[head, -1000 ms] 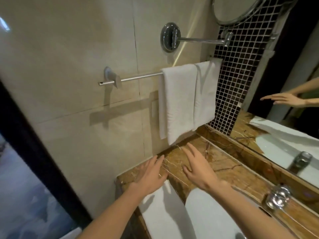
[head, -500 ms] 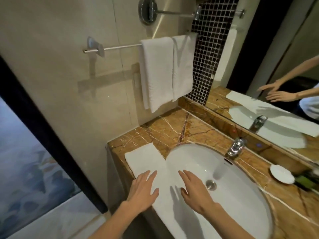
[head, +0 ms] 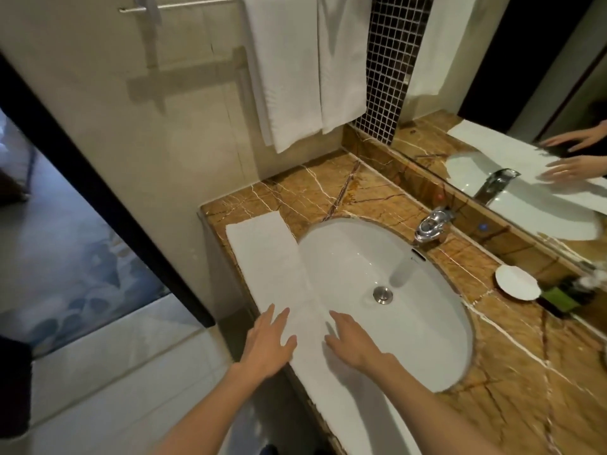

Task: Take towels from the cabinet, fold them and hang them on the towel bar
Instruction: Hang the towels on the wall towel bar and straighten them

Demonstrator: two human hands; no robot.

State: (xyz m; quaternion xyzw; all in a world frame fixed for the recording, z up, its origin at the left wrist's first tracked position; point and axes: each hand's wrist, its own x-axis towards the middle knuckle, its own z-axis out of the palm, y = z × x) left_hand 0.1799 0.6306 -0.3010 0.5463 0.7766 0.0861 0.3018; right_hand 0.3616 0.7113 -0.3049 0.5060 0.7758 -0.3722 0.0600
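A long white towel (head: 269,257) lies flat along the front edge of the brown marble counter (head: 328,192), partly over the sink's rim. My left hand (head: 267,344) rests flat near the towel's left edge, fingers straight and spread. My right hand (head: 353,341) lies flat on the towel at the sink's edge, fingers straight. Two folded white towels (head: 295,67) hang side by side on the chrome towel bar (head: 184,4) on the wall above the counter.
A white oval sink (head: 394,274) with a chrome faucet (head: 432,224) fills the counter's middle. A small white dish (head: 517,282) and dark items sit at the right by the mirror (head: 525,93). A dark doorway frame (head: 98,192) stands left.
My view has dropped from the towel bar to the counter. Both hands came down from near the hanging towels onto the towel lying by the sink.
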